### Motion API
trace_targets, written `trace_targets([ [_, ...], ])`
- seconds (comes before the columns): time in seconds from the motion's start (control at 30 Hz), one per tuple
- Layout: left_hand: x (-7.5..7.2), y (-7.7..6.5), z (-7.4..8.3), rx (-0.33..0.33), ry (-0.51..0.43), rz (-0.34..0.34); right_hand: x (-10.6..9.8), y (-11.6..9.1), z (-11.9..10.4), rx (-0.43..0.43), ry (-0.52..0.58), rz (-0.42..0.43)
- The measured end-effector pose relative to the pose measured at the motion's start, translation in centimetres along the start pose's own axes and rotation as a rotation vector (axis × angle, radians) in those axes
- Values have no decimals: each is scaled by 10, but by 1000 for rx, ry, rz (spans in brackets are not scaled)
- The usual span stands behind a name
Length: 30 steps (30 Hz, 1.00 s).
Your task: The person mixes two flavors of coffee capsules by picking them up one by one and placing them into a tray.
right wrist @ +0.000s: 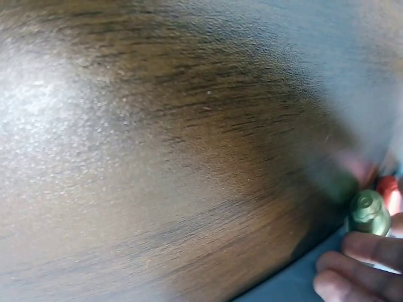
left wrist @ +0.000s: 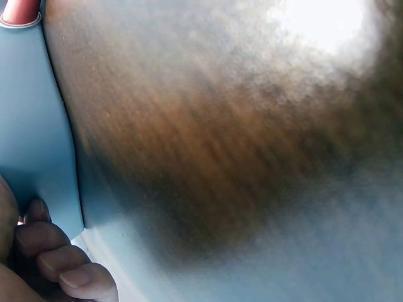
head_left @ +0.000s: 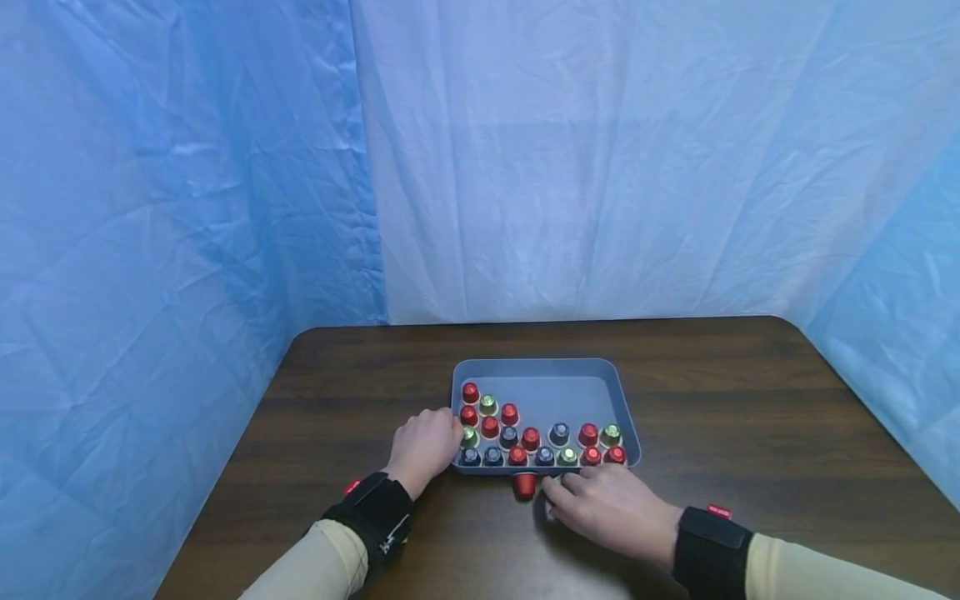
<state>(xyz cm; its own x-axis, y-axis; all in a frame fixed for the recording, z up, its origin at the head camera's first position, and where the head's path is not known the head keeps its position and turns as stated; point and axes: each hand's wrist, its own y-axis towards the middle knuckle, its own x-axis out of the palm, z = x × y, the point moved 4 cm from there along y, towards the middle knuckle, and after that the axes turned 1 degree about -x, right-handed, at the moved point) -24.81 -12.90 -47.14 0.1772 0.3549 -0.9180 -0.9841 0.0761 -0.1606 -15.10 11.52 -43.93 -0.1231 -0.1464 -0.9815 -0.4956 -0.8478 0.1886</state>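
A shallow blue-grey tray holds red, green and dark blue coffee capsules in staggered rows. My left hand grips the tray's left side, fingers curled at its edge. A red capsule sits outside the tray, its rimmed end against the front wall. Just right of it is my right hand. In the right wrist view, its fingers hold a green capsule close to the tray wall, partly covering it; the red one lies just beyond. From the head camera, my right hand mostly hides that green capsule.
Dark wood-grain table surrounds the tray, with shiny glare on its surface. Blue cloth hangs along the table's back and sides. Inside the tray, capsules fill the left and front, while its back right shows bare floor.
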Motion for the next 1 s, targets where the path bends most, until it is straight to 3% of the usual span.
trace_targets([
  [0.23,0,1,1,-4,3,-4,4,1,0,-15,-7,-55],
  [0.5,1,2,0,-12,-9,-10,11,0,2,-16,47,-215],
  [0.73,1,2,0,-13,4,-4,11,0,0,-42,44,-222],
  [0.9,2,1,0,-15,-7,-6,8,0,-1,-42,119,-242],
  [1.0,2,1,0,-15,-12,-8,7,1,-1,-34,155,-196],
])
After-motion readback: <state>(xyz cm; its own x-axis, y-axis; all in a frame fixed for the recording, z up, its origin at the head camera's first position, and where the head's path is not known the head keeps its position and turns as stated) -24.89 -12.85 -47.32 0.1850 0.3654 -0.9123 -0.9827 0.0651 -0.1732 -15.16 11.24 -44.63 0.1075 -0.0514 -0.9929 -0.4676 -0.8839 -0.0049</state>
